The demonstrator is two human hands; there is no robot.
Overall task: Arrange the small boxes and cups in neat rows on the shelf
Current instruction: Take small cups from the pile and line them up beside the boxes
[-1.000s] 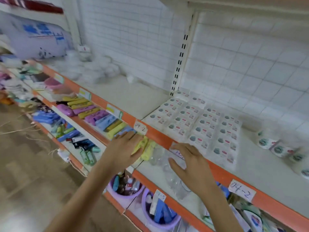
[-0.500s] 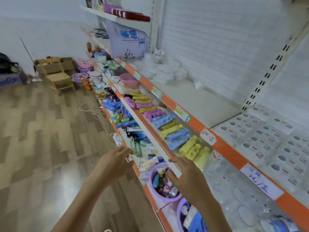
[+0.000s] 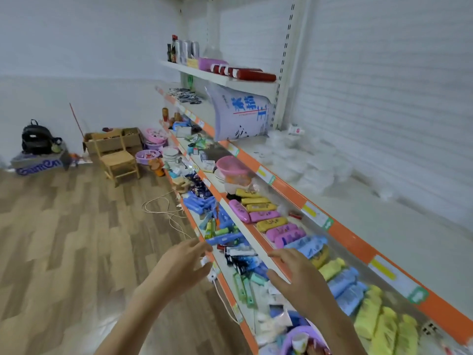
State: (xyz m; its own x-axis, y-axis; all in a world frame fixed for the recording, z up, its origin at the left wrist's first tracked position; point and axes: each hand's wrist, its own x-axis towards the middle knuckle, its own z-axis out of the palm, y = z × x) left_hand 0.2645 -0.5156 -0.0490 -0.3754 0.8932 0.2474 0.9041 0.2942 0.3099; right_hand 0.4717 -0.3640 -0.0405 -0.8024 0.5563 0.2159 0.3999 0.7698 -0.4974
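Two empty hands, left hand and right hand, fingers loosely spread, three orange-edged shelves alongside.

Two bare forearms, no sleeves; left hand and right hand without rings, watch, or gloves.

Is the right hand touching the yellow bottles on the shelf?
Apart. The head view shows the right hand open in the air over the lower shelf edge, with blue bottles lying between it and the yellow bottles.
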